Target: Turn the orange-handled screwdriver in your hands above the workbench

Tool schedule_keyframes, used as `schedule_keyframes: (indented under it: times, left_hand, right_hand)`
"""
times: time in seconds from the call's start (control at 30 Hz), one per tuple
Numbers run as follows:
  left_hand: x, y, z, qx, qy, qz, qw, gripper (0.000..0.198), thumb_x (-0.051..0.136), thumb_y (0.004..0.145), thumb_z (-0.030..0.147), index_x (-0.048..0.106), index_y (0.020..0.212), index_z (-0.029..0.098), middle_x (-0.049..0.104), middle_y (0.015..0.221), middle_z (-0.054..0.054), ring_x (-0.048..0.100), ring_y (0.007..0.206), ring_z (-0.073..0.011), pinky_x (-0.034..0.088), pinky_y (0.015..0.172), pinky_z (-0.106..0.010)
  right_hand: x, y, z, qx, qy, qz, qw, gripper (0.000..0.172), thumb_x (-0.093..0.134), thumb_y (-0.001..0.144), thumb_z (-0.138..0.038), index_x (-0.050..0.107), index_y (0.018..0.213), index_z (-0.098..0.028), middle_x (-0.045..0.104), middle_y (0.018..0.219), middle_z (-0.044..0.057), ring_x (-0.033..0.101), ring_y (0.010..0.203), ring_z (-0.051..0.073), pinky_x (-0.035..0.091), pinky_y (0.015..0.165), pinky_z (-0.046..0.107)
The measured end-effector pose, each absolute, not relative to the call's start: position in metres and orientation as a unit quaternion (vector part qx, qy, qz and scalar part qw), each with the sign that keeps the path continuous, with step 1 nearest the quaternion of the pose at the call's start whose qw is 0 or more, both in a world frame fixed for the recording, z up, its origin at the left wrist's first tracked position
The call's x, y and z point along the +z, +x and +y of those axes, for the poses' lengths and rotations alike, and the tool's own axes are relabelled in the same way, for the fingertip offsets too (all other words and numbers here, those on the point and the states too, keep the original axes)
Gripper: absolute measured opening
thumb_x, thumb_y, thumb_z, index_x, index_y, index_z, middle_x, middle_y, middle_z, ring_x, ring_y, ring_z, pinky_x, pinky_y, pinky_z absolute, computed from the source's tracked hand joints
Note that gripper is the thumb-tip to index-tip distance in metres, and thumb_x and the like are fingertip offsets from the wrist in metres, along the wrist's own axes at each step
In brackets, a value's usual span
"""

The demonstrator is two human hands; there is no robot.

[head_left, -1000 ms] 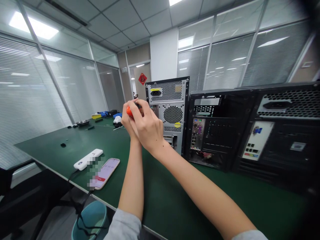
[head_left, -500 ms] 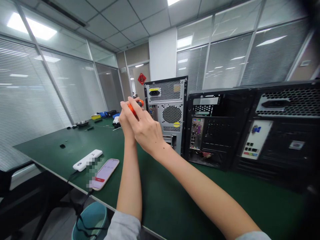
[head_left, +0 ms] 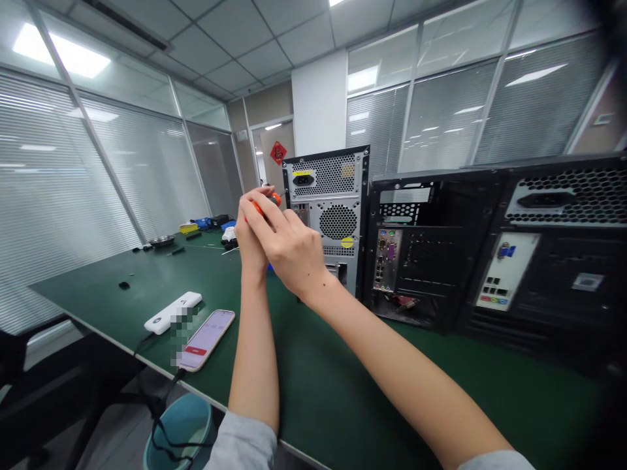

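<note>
Orange-handled, the screwdriver [head_left: 264, 201] sat gripped between both hands, raised in front of the silver computer case [head_left: 329, 215] at its upper left rear corner. The right hand [head_left: 289, 245] had closed back round the handle after its fingers had stretched open half a second before, which looked like a fresh hold between turns. The left hand [head_left: 251, 228] was clasped behind it, steadying. Nearer, a phone [head_left: 206, 339] and white power bank [head_left: 172, 312] lay on the green table [head_left: 343, 391].

Both hands [head_left: 274, 238] raised together, fingers curled closed
</note>
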State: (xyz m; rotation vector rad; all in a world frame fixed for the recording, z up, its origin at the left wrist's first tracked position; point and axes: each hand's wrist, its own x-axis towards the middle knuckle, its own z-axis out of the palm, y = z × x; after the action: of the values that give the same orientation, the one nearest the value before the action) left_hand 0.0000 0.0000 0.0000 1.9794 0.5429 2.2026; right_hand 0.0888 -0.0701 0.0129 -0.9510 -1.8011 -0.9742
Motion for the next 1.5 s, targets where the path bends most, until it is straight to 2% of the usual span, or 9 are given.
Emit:
schedule_keyframes:
  times: [0.27, 0.5, 0.7, 1.0, 1.33, 1.5]
  left_hand:
    - [0.006, 0.002, -0.006, 0.746, 0.632, 0.187, 0.098, 0.030, 0.055, 0.084, 0.028, 0.051, 0.113, 0.022, 0.058, 0.117, -0.002, 0.058, 0.105, -0.0158, 0.053, 0.091, -0.033]
    - [0.004, 0.000, -0.005, 0.727, 0.650, 0.213, 0.055, 0.034, 0.051, 0.086, 0.029, 0.045, 0.119, 0.023, 0.054, 0.122, -0.005, 0.056, 0.111, -0.0148, 0.046, 0.102, -0.032]
    - [0.004, -0.001, -0.006, 0.724, 0.654, 0.214, 0.046, 0.030, 0.047, 0.087, 0.027, 0.043, 0.117, 0.022, 0.053, 0.123, -0.008, 0.054, 0.112, -0.0169, 0.048, 0.097, -0.033]
    - [0.006, 0.001, -0.010, 0.732, 0.643, 0.223, 0.044, 0.030, 0.051, 0.085, 0.023, 0.045, 0.114, 0.021, 0.055, 0.119, -0.009, 0.056, 0.108, -0.0170, 0.050, 0.094, -0.032]
    - [0.003, -0.002, -0.009, 0.725, 0.648, 0.227, 0.050, 0.028, 0.037, 0.091, 0.032, 0.042, 0.117, 0.024, 0.053, 0.123, -0.008, 0.052, 0.115, -0.0170, 0.048, 0.098, -0.033]
    - [0.002, -0.003, -0.009, 0.736, 0.638, 0.209, 0.090, 0.031, 0.035, 0.092, 0.040, 0.045, 0.115, 0.023, 0.054, 0.121, -0.008, 0.052, 0.116, -0.0170, 0.048, 0.098, -0.032]
  right_hand:
    - [0.011, 0.088, -0.065, -0.410, -0.372, -0.697, 0.455, 0.040, 0.031, 0.095, -0.015, 0.052, 0.128, -0.026, 0.058, 0.130, 0.005, 0.063, 0.074, 0.011, 0.049, 0.055, 0.022]
    - [0.009, 0.086, -0.063, -0.401, -0.385, -0.698, 0.452, 0.038, 0.032, 0.095, -0.016, 0.051, 0.127, -0.028, 0.058, 0.129, 0.005, 0.063, 0.072, 0.009, 0.048, 0.054, 0.022]
    - [0.004, 0.084, -0.060, -0.427, -0.363, -0.677, 0.477, 0.033, 0.035, 0.095, -0.017, 0.055, 0.120, -0.024, 0.063, 0.119, 0.004, 0.061, 0.067, 0.009, 0.044, 0.049, 0.023]
    - [0.002, 0.082, -0.060, -0.462, -0.337, -0.643, 0.509, 0.027, 0.038, 0.094, -0.016, 0.058, 0.111, -0.024, 0.068, 0.106, 0.000, 0.058, 0.059, 0.006, 0.036, 0.046, 0.023]
    - [0.001, 0.081, -0.058, -0.420, -0.361, -0.683, 0.477, 0.022, 0.037, 0.096, -0.021, 0.054, 0.109, -0.026, 0.064, 0.099, 0.000, 0.056, 0.063, 0.007, 0.034, 0.047, 0.022]
    - [0.003, 0.080, -0.060, -0.451, -0.350, -0.662, 0.485, 0.021, 0.038, 0.095, -0.020, 0.057, 0.103, -0.024, 0.064, 0.085, 0.000, 0.054, 0.058, 0.008, 0.033, 0.046, 0.023]
